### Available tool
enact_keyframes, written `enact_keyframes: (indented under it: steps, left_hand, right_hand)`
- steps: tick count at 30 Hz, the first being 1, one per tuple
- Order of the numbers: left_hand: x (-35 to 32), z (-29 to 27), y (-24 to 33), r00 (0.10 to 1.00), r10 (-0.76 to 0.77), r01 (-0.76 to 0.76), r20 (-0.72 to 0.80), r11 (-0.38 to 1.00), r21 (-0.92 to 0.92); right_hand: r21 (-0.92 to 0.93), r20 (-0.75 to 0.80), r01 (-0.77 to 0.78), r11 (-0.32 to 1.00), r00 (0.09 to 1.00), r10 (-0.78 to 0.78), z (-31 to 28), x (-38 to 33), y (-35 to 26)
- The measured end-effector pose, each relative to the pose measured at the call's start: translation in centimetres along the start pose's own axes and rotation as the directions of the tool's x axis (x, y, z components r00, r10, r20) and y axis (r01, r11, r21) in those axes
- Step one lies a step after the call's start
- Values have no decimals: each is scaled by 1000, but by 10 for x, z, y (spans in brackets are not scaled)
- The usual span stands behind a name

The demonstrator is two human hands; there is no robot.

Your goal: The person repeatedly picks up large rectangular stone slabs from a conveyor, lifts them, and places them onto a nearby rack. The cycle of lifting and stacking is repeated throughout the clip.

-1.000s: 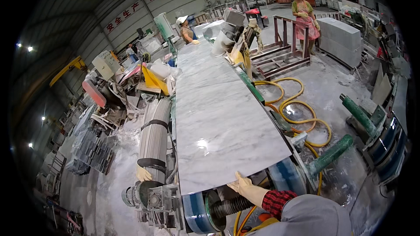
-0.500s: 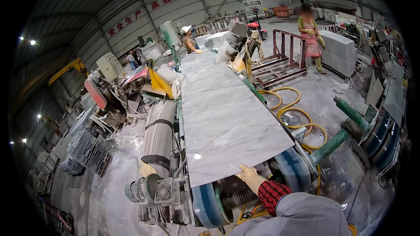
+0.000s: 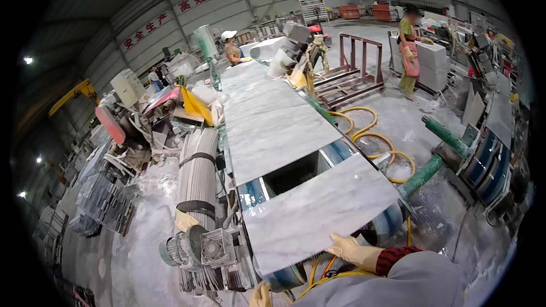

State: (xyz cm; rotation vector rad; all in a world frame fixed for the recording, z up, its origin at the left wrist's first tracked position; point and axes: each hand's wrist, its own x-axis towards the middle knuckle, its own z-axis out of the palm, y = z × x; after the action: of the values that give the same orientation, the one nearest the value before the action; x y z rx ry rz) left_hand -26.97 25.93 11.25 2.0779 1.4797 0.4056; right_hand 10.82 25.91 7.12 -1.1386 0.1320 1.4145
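A grey-white marble slab lies crosswise on the near end of a roller conveyor with blue rollers. My right hand, in a pale glove, grips the slab's near edge. My left hand, also gloved, shows only partly at the bottom edge, just below the slab's near left corner; its grip is hidden. A dark gap separates this slab from a longer marble slab stretching away along the conveyor.
A grey motor and a strapped grey bundle sit left of the conveyor. Yellow hoses and green rollers lie to the right. One person stands at the far end, another person by a metal frame.
The near slab now sits apart from the long one, with a gap showing the rollers. It has swung closer to me and more crosswise. My right hand stays on its edge.
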Motion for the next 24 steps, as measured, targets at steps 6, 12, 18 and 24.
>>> enact_keyframes:
  steps: [6,12,18,24]
  left_hand:
    - [60,-11,63,985,-106,95,139,992,81]
    - [132,13,43,893,378,-415,244,902,122]
    - [224,26,105,734,664,-678,146,699,229]
    - [316,36,123,789,602,-613,122,757,227]
  right_hand:
    - [-23,9,-129,991,992,129,-48,-54,20]
    - [158,-72,-108,981,990,121,-40,-66,21]
    - [-271,-113,291,918,937,-331,-69,-35,45]
    - [-322,-34,59,945,997,-74,-79,-44,35]
